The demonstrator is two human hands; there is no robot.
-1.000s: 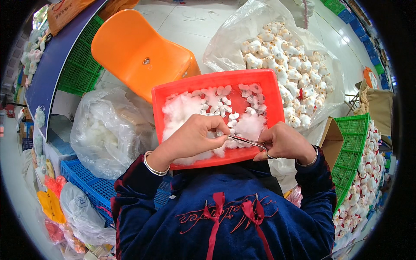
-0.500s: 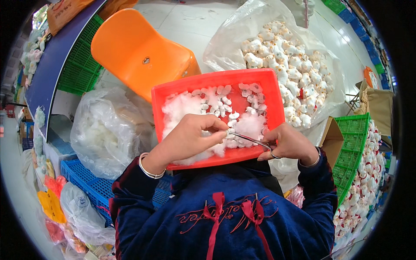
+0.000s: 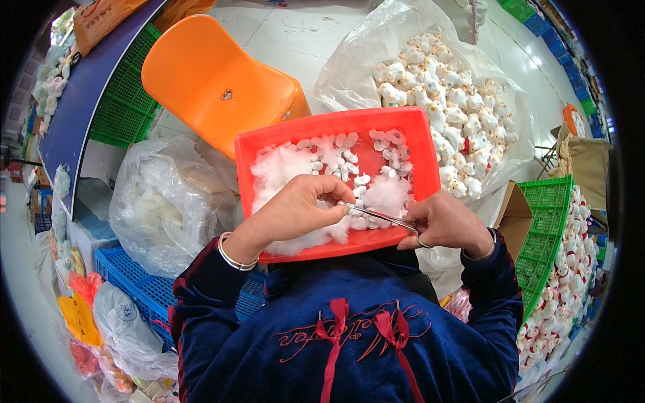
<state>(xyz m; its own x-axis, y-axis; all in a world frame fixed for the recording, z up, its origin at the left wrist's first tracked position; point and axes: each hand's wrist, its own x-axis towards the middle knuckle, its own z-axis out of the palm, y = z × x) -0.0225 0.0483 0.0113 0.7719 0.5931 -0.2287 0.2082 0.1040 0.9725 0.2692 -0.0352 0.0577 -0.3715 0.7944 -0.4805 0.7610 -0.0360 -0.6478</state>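
Note:
A red plastic tray [image 3: 339, 121] is in front of me, holding loose white stuffing [image 3: 285, 168] and several small grey-white fabric pieces [image 3: 393, 144]. My right hand [image 3: 449, 223], at the tray's near right corner, grips the ring handles of slim metal forceps [image 3: 383, 216], whose shaft points left across the tray. Over the middle of the tray, my left hand [image 3: 295, 209] pinches a small white piece [image 3: 347, 204] between thumb and forefinger, right at the forceps' tip. The fingers partly hide that piece and the tip.
An orange chair [image 3: 215, 80] stands beyond the tray. Far right, a clear plastic bag [image 3: 349, 64] holds many white stuffed toys [image 3: 437, 87]. Left are a bag of stuffing [image 3: 171, 201] and a blue crate [image 3: 138, 282]; a green crate [image 3: 547, 221] with more toys stands right.
My left hand has shifted very slightly left, and the forceps' tip has gone with it. The right hand barely moves; the tray's contents look the same.

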